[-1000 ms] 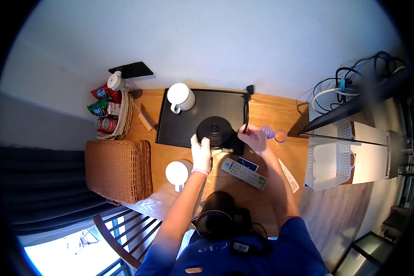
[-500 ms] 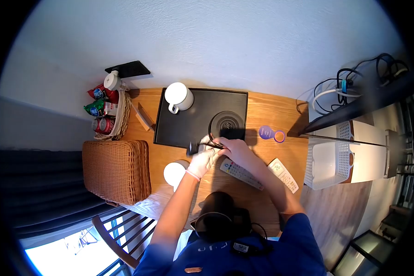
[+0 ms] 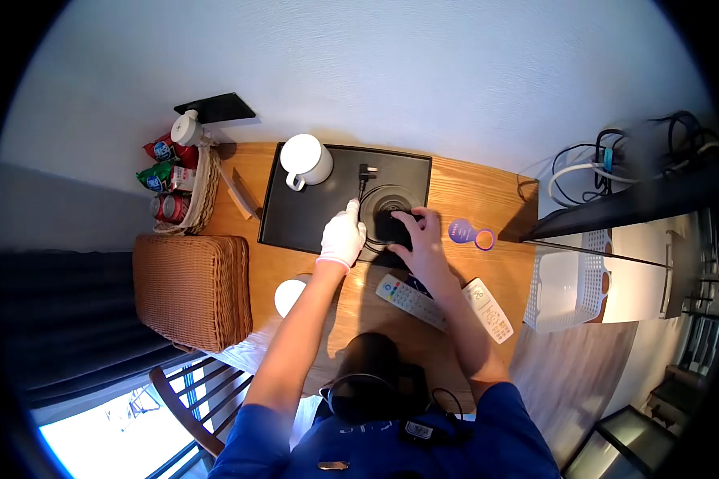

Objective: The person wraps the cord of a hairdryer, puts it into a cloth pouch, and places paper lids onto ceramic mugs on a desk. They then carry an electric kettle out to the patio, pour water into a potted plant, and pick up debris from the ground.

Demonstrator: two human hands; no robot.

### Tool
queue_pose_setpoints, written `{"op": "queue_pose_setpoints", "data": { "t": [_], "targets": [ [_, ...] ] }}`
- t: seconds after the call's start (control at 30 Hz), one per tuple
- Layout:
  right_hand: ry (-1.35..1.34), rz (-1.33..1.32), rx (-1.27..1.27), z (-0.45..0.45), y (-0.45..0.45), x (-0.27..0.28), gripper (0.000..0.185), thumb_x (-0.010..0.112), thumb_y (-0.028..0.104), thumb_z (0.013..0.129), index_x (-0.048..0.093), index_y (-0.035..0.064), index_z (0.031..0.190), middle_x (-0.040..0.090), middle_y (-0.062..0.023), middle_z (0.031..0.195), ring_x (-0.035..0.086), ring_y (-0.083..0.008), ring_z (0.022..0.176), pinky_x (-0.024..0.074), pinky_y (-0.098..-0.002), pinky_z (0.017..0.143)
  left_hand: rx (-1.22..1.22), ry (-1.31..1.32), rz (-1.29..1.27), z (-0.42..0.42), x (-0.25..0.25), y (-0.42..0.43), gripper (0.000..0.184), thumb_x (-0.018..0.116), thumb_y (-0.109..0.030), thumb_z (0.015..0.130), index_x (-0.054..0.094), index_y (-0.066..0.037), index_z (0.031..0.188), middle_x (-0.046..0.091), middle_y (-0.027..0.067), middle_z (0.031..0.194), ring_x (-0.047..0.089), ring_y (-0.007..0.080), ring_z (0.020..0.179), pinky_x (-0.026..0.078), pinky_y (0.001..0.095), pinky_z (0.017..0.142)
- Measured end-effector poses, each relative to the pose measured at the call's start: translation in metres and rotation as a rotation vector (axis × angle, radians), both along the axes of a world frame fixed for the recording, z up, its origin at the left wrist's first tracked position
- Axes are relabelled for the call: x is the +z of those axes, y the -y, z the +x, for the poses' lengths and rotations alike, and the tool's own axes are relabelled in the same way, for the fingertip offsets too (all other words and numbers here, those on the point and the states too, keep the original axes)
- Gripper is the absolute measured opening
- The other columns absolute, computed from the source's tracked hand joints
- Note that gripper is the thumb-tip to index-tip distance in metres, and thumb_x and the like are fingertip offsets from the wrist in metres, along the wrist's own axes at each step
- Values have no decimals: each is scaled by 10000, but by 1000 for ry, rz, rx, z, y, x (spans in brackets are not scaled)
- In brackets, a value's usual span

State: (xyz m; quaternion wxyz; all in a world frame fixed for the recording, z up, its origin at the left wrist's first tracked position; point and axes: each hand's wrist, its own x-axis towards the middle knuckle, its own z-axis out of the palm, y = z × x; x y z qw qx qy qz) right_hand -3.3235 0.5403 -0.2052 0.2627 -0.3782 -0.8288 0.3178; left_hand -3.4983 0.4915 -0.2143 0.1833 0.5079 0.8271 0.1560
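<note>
A wooden surface (image 3: 475, 188) carries everything close to the person, with a dark rectangular tray (image 3: 303, 215) on its far side and a wicker case (image 3: 188, 291) to the left, beyond the tray's near corner. The round black base (image 3: 389, 194) lies flat on the tray's right part, between the two hands. The left hand (image 3: 343, 238), gloved in white, is at the base's left edge, fingers close together and pointing away from the body; whether they pinch the cord there, I cannot tell. The right hand (image 3: 425, 243), bare, reaches over the base's right side, open, its fingers curved and its thumb set apart.

One white mug (image 3: 307, 162) stands in the tray's far left corner; another (image 3: 287, 297) is partly behind the left forearm. A white remote (image 3: 411, 302) lies slantwise below the tray. Smallest is the black plug (image 3: 367, 172), just ahead of the left fingertips and slightly right, its cord end running away from the person; the left hand is nearer to it.
</note>
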Motion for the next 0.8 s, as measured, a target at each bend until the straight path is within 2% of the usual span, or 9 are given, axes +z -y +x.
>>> {"op": "queue_pose_setpoints", "data": {
  "t": [0.1,0.17,0.23,0.3,0.37,0.43,0.53,0.63,0.8],
  "targets": [
    [49,61,-11,4,-3,-2,634,750,57,645,496,153,1218,432,-120,1113,472,-247,847,455,-340,799,-121,-96,-59,-4,4,-14,409,533,-109,808,509,-147,1214,556,190,943,594,363,816,487,444,719],
    [-45,-148,47,3,-4,-5,614,746,47,653,505,146,1208,440,-123,1117,508,-252,858,467,-337,789,-147,-97,-30,-10,5,-22,402,530,-89,801,520,-136,1201,532,182,977,574,355,853,484,434,737],
    [-113,-151,17,4,-5,-4,621,738,48,669,490,127,1233,457,-119,1107,535,-241,874,483,-323,758,-134,-76,-17,-10,2,-26,392,521,-57,799,533,-135,1183,513,168,989,557,343,883,481,424,755],
    [-149,-109,-224,12,-5,-23,624,727,52,689,474,107,1257,473,-118,1093,535,-216,879,488,-299,739,-36,-65,205,-9,-7,-23,369,512,-28,797,557,-134,1148,517,146,988,555,334,879,478,424,762],
    [-126,-101,-180,23,0,-40,647,720,30,689,457,86,1277,473,-115,1022,527,-199,806,487,-280,690,-56,-65,255,-10,-13,-17,357,514,-6,785,573,-127,1116,520,125,999,546,321,889,475,419,774],
    [-104,-397,-156,30,6,-30,617,691,-13,684,454,62,1248,477,-138,974,512,-254,813,459,-331,727,-167,-100,209,-11,-10,-16,331,513,3,780,587,-113,1081,529,113,996,535,311,905,473,401,787],
    [-93,-171,-62,36,10,-35,528,699,-25,676,504,50,1160,440,-75,853,474,-167,654,452,-271,593,-249,-103,348,-17,-10,-20,329,511,17,753,599,-99,1048,562,98,1007,533,302,911,471,381,796],
    [-45,-263,-62,36,9,-34,482,700,-36,653,503,52,1084,472,-132,917,503,-236,774,454,-320,673,-310,-38,465,-18,-15,-26,397,486,65,703,620,-78,1048,621,98,1041,567,299,913,469,350,828],
    [-239,-421,-131,42,-6,-68,409,604,-92,678,530,55,1052,471,-39,882,447,-84,642,420,-218,579,-256,61,467,-28,17,-10,369,519,29,749,591,-59,1100,592,143,1115,555,321,1005,446,358,883]
  ]
}}
